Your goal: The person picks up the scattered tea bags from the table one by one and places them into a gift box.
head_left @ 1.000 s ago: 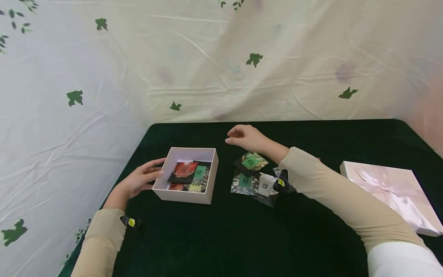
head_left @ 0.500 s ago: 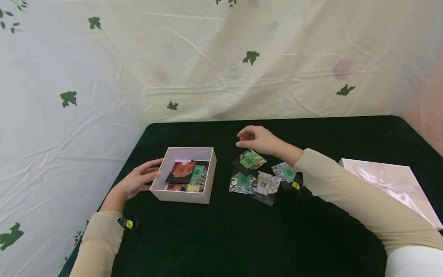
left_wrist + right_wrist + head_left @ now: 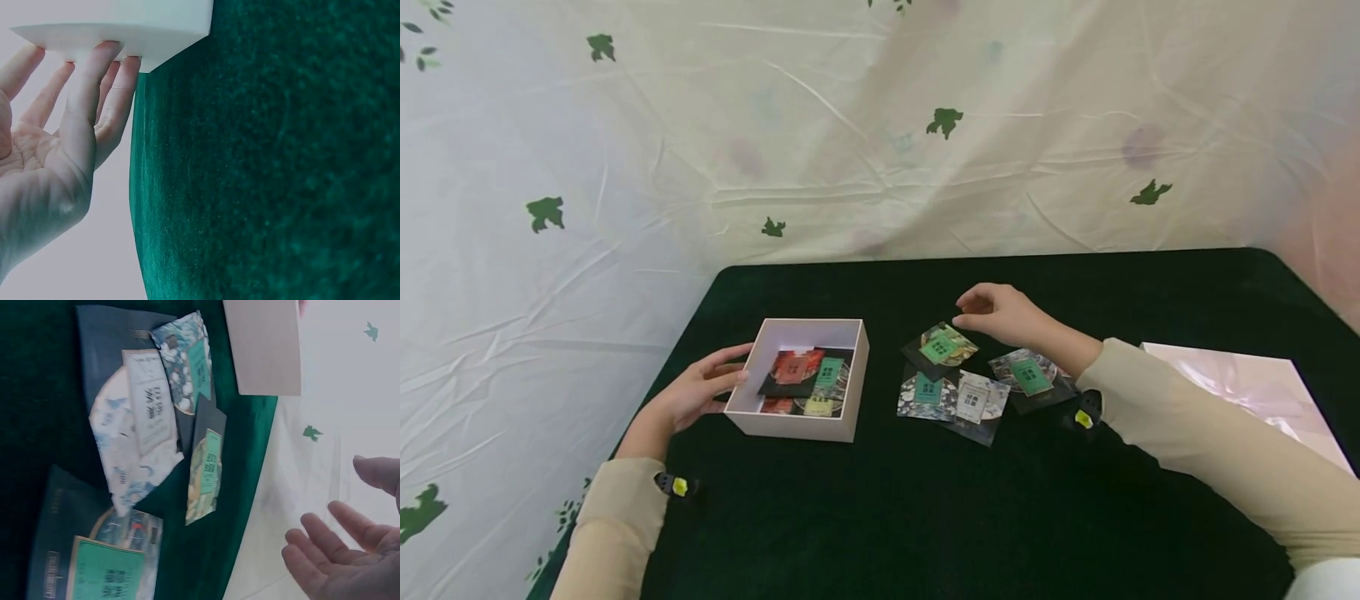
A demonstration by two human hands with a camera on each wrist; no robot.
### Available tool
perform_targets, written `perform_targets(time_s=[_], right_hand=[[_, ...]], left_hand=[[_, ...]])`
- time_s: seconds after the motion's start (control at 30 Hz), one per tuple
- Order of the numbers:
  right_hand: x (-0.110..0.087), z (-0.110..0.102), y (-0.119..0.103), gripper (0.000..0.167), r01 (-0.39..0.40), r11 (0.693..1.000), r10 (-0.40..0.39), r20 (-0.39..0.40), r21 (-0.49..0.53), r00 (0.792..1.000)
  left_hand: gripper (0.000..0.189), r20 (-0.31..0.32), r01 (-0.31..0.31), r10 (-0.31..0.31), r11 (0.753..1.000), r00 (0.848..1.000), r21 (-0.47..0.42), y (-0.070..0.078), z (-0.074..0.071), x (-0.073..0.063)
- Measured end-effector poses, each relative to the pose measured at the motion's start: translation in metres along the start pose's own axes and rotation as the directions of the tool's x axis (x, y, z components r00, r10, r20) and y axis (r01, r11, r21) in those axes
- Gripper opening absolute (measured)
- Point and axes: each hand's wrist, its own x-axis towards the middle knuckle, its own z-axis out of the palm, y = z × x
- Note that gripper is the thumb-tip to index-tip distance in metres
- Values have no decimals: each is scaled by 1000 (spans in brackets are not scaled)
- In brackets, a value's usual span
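In the head view, a pale pink open box point(image 3: 790, 427) stands left of centre, with several dark, coloured-label sachets point(image 3: 792, 371) in it. My left hand point(image 3: 696, 392) touches its left side, fingers extended; the left wrist view shows the fingertips against the box wall point(image 3: 134, 40). My right hand point(image 3: 1011, 317) is over the far side of a loose group, fingers loosely bent and holding nothing. Below it lie a green-label sachet point(image 3: 940, 347), a white-label sachet point(image 3: 976, 400), a teal-label sachet point(image 3: 928, 396) and another green-label sachet point(image 3: 1032, 379).
A pink lid point(image 3: 1311, 392) with a satin ribbon bow lies at the right, partly hidden behind the right sleeve point(image 3: 1180, 442). Dark green cloth point(image 3: 880, 517) covers the table. Behind hangs a pale curtain point(image 3: 835, 150) with green leaf shapes.
My right hand has moved rightward, away from the box and across the loose sachets, uncovering the rightmost one. My left hand has stayed at the box's side.
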Motion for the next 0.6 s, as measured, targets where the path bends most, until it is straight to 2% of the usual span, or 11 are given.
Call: perform_targets(time_s=[0.3,0.6], right_hand=[[-20,-2,15,42,-82,996,82,-6,-37,997],[-27,-1,37,42,-162,985,159,-57,-58,986]], left_hand=[[67,10,-2,2,1000,1000,-5,0,2,-1],[67,-2,-1,1,1000,1000,-2,2,1,-3]])
